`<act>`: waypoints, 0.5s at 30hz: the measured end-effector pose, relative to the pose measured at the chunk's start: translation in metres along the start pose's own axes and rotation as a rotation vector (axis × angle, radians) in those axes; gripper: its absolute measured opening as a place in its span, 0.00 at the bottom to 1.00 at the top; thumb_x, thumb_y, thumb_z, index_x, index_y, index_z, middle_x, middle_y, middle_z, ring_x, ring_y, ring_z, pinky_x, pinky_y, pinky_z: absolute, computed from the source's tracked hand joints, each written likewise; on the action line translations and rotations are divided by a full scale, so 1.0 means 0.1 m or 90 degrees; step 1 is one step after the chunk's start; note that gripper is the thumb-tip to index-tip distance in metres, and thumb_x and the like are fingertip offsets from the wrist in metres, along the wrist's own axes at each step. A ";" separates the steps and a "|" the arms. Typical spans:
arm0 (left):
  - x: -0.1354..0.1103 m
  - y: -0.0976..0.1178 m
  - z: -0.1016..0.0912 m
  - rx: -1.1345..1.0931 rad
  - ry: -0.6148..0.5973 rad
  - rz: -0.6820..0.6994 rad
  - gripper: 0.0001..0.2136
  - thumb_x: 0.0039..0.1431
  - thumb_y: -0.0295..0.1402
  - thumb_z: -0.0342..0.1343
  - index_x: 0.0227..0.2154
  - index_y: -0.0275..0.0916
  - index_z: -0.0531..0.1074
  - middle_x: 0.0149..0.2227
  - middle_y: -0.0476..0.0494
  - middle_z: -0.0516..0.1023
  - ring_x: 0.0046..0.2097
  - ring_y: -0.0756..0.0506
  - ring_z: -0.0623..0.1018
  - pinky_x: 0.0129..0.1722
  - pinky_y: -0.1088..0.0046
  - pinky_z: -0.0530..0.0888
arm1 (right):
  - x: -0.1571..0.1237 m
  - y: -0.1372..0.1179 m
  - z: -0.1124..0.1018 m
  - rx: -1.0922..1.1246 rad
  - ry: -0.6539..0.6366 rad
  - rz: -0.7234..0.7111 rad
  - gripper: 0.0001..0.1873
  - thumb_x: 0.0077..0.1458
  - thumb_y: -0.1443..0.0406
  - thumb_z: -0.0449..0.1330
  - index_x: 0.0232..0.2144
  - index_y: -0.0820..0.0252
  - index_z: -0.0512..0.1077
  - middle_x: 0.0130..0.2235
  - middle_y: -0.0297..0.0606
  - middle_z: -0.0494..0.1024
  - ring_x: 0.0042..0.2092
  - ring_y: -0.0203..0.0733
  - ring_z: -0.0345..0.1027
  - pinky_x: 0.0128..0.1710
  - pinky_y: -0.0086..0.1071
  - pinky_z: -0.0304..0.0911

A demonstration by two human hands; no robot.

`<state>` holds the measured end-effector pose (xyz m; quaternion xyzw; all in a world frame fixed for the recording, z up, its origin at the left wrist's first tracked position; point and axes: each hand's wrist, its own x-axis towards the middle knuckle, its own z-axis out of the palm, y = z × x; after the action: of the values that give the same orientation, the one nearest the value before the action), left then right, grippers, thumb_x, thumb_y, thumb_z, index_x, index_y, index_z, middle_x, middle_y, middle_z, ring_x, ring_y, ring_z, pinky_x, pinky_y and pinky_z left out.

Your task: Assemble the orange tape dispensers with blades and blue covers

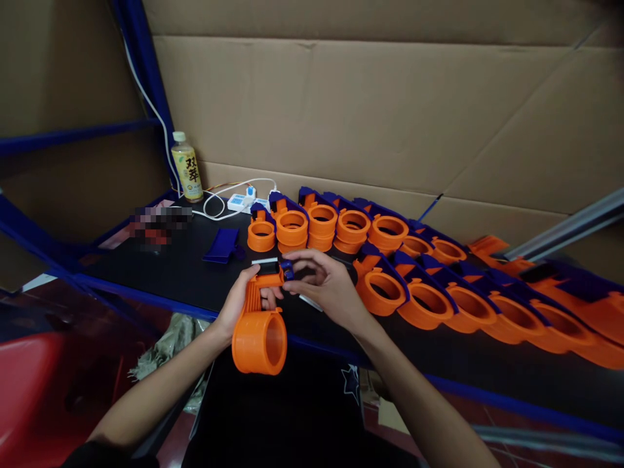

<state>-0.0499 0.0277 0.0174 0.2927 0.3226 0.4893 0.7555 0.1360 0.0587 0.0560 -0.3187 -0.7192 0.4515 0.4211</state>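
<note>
An orange tape dispenser (258,341) with a ring-shaped body hangs from my left hand (237,300), whose fingers wrap round its upper frame. At its top a black roller sits beside a toothed metal blade (264,260). My right hand (325,284) pinches a small dark blue part (288,270) with thumb and fingers, against the right end of the roller. Whether that part is fixed to the dispenser I cannot tell. A loose dark blue plastic piece (223,246) lies on the black tabletop (185,273) beyond my left hand.
Rows of orange and blue tape dispensers (377,291) fill the table's middle and right. At the back left stand a yellow-labelled bottle (187,168) and a white power strip (241,203) with cables. Cardboard (316,104) walls the back. A red stool (43,396) is at lower left.
</note>
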 end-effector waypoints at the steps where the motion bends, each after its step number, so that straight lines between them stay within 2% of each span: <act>1: 0.00 0.00 0.00 0.006 0.001 -0.001 0.29 0.63 0.51 0.44 0.26 0.29 0.79 0.17 0.42 0.72 0.20 0.50 0.70 0.23 0.77 0.68 | 0.00 0.00 -0.01 -0.017 0.009 -0.023 0.22 0.52 0.62 0.69 0.49 0.56 0.72 0.44 0.39 0.76 0.38 0.37 0.74 0.36 0.32 0.75; 4: 0.01 0.00 -0.02 0.037 0.008 -0.010 0.31 0.62 0.52 0.45 0.25 0.28 0.79 0.17 0.41 0.72 0.20 0.50 0.70 0.23 0.77 0.67 | -0.02 -0.03 -0.01 -0.101 0.010 -0.091 0.20 0.52 0.62 0.70 0.47 0.55 0.73 0.51 0.41 0.74 0.43 0.38 0.72 0.37 0.32 0.75; 10: 0.01 0.02 -0.04 0.074 0.004 -0.052 0.31 0.61 0.55 0.45 0.23 0.29 0.78 0.17 0.41 0.72 0.20 0.50 0.70 0.23 0.76 0.66 | -0.06 -0.04 0.01 -0.227 0.000 -0.171 0.18 0.52 0.62 0.70 0.45 0.54 0.74 0.49 0.40 0.77 0.41 0.39 0.72 0.37 0.34 0.73; 15: -0.03 0.01 -0.01 0.085 -0.003 -0.036 0.24 0.59 0.48 0.52 0.23 0.30 0.78 0.22 0.41 0.77 0.21 0.50 0.73 0.25 0.75 0.69 | -0.09 -0.03 -0.03 -0.237 -0.011 -0.199 0.17 0.53 0.63 0.69 0.46 0.50 0.73 0.50 0.39 0.77 0.42 0.42 0.72 0.40 0.36 0.73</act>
<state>-0.0522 0.0251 0.0184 0.3345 0.3613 0.4445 0.7483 0.1422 0.0508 0.0562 -0.2721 -0.8341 0.2434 0.4135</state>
